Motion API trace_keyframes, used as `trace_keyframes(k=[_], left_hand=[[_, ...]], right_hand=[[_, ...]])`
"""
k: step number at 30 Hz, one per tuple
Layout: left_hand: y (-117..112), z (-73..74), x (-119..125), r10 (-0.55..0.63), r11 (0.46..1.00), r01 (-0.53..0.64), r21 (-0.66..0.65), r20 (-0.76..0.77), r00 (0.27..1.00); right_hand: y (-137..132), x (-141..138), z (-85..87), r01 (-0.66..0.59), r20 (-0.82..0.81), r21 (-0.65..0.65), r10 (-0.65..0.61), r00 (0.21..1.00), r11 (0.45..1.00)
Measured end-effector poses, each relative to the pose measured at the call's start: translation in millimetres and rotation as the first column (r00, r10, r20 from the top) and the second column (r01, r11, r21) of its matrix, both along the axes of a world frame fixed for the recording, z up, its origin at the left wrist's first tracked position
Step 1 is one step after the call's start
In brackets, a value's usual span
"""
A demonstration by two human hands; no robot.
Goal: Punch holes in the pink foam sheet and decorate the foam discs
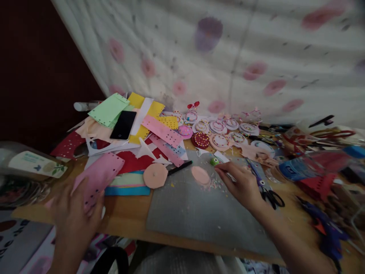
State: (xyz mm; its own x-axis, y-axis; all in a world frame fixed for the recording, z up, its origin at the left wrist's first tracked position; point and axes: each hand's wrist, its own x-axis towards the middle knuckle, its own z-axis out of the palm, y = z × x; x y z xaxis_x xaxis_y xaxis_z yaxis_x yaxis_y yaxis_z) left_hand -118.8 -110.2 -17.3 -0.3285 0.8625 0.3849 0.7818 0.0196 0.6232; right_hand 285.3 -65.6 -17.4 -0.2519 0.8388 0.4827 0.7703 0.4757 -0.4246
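Observation:
My left hand (74,213) rests at the table's front left edge, fingers spread over the lower end of a pink punched paper strip (98,176). My right hand (238,183) lies on the grey cutting mat (199,213), fingers pinched together at a small white piece I cannot make out, just right of a pink paper circle (200,175). Another peach circle (155,175) lies at the mat's left edge beside a black pen (179,168). A small green bead (213,161) sits just beyond my right fingertips.
A heap of coloured paper strips (159,129) and a black phone (123,125) cover the back left. Decorated round pieces (219,140) line the back. Scissors (266,188), a blue glue gun (327,228) and red paper (316,182) crowd the right. A clear jar (25,171) stands far left.

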Motion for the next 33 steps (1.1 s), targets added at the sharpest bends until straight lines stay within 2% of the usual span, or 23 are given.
trace_keyframes(k=[2, 3, 4, 7, 9, 11, 14, 20, 28, 30, 33], left_hand=[[-11, -4.9, 36, -0.15, 0.984, 0.161, 0.074, -0.135, 0.979], [-17, -9.7, 58, -0.247, 0.965, 0.257, 0.057, -0.141, 0.959], [-23, -15.8, 81, -0.367, 0.93, 0.367, -0.024, -0.102, 0.925], [-36, -40.0, 146, -0.655, 0.741, 0.651, -0.167, 0.037, 0.755], [-38, -56.5, 179, -0.707, 0.681, 0.711, -0.176, 0.095, 0.701], [-36, -69.1, 199, -0.724, 0.661, 0.729, -0.176, 0.105, 0.682], [-31, -78.3, 212, -0.743, 0.642, 0.744, -0.185, 0.089, 0.663], [-28, -79.6, 216, -0.743, 0.629, 0.749, -0.208, 0.123, 0.658], [-28, -81.5, 215, -0.711, 0.645, 0.73, -0.228, 0.173, 0.682], [-29, -81.8, 216, -0.707, 0.65, 0.727, -0.221, 0.176, 0.685], [-30, -81.7, 216, -0.698, 0.656, 0.724, -0.213, 0.194, 0.689]], right_hand=[[-22, -4, -5.8, -0.057, 0.025, 0.054, 0.056, 0.998, 0.997], [-33, -7, -10.3, -0.084, 0.043, 0.071, 0.081, 0.996, 0.994], [-42, -10, -15.5, -0.109, 0.063, 0.074, 0.104, 0.993, 0.991], [-68, -16, -31.5, -0.165, 0.089, 0.023, 0.162, 0.983, 0.986], [-82, -16, -39.8, -0.163, 0.049, -0.029, 0.164, 0.985, 0.986], [-94, -11, -45.3, -0.139, -0.018, -0.069, 0.138, 0.99, 0.988], [-106, -3, -50.5, -0.123, -0.119, -0.102, 0.11, 0.987, 0.987], [-110, 5, -59.2, -0.061, -0.242, -0.102, 0.035, 0.97, 0.993], [-100, 18, -51.4, 0.023, -0.335, -0.049, -0.038, 0.942, 0.999], [-97, 16, -52.7, -0.016, -0.325, -0.063, -0.005, 0.946, 0.998], [-94, 10, -57.1, -0.135, -0.266, -0.153, 0.091, 0.96, 0.979]])
